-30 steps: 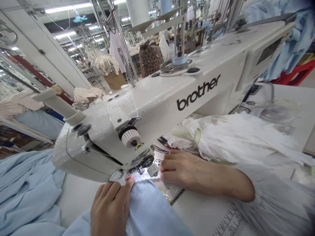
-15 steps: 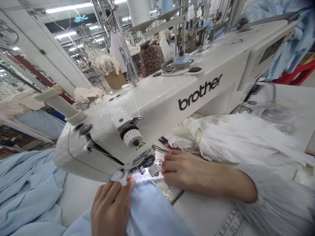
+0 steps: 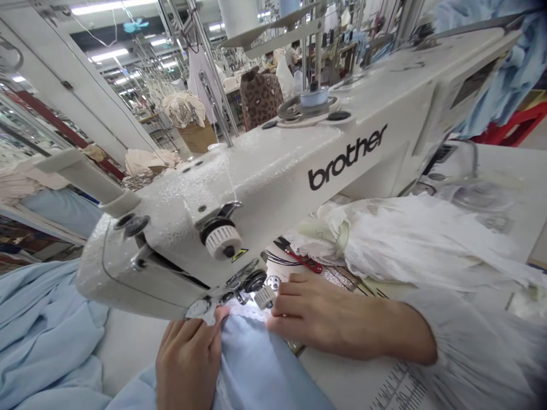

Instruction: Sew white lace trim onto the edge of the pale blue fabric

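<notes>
A white Brother sewing machine [image 3: 273, 176] stands across my view, its lit needle area low in the middle. Light blue fabric [image 3: 265, 364] with white lace trim [image 3: 248, 310] along its far edge lies under the machine head. My left hand [image 3: 188, 356] is closed on the fabric's left side, thumb and finger pinching it by the lace. At the right end of the lace, my right hand [image 3: 310, 313] has its fingers curled and pressed together on the edge; its thumb is hidden. The needle and presser foot are largely hidden behind the machine head.
Red-handled thread snips [image 3: 314, 265] lie behind my right hand. White lace-edged cloth [image 3: 405, 233] is heaped under the machine arm. More light blue fabric [image 3: 47, 330] piles up at left. Ruler markings [image 3: 401, 387] show on the table at lower right.
My right hand has moved left and slightly down onto the lace edge, uncovering the red handles of the snips. My left hand keeps its pinch. The view has shifted slightly.
</notes>
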### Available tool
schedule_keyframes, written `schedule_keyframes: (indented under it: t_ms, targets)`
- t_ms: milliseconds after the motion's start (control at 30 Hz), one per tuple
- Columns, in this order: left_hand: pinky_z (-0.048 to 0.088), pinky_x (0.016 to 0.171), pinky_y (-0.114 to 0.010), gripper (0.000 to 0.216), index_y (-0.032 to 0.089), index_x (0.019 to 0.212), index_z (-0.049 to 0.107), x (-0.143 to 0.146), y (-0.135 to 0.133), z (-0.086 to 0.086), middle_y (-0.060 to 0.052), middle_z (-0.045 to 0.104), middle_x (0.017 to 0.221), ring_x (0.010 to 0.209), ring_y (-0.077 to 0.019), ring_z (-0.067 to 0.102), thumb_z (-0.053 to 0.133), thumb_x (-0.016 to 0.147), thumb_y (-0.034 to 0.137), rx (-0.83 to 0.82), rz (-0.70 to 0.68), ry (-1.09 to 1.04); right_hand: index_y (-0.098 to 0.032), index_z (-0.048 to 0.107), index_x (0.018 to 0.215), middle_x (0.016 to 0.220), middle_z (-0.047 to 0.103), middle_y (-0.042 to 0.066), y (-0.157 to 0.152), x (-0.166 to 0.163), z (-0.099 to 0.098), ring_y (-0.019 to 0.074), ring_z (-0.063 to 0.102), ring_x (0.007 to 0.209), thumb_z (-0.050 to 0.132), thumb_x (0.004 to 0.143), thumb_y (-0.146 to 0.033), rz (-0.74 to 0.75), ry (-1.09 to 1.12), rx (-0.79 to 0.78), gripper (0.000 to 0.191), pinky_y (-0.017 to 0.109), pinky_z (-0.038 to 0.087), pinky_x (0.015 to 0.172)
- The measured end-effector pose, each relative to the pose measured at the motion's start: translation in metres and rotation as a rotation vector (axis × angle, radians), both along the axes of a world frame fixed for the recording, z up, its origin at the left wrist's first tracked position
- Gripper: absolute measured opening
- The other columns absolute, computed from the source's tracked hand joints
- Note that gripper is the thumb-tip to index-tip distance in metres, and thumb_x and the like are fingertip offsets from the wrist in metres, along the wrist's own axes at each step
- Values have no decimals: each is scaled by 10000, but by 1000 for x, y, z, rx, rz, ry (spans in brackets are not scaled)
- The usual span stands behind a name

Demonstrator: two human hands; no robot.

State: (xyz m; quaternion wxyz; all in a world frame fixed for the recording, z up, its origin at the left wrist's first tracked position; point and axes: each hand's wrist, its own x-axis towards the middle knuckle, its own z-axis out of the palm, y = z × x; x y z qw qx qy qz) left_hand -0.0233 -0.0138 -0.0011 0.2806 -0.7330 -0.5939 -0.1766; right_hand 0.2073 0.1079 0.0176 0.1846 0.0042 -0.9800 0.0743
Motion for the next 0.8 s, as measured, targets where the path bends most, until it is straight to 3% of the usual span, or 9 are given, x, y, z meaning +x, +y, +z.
schedule_keyframes:
  t_ms: [167,367,600,800]
  targets:
    - [408,530,-274,294,181,811,685,-2,-1,-1,-48,701,719,564,-165,589,438,945,267,35,158,-18,-121,646,841,731,561,18,-6,-5,0,151,436,690,356,999,-91,-10,125,7,332,307,346,666]
    - [386,417,-276,406,202,647,634,-3,2,-3,-17,650,561,382,-144,542,383,947,310,11,216,-12,-131,611,777,761,565,20,-8,-8,-9,149,438,704,374,985,-92,18,95,32,318,302,357,677]
    - [389,422,-271,381,218,622,602,-4,1,-3,9,625,516,421,-153,587,400,935,300,-23,213,-23,-118,623,838,763,566,27,-6,-5,-6,155,442,696,356,986,-82,32,51,16,307,307,361,681]
    - [413,459,-252,275,204,726,645,-3,0,-3,-8,686,623,487,-153,606,440,903,254,-20,203,-28,-129,613,822,753,573,26,-6,-5,-2,161,445,691,381,974,-81,37,20,-6,281,314,359,673]
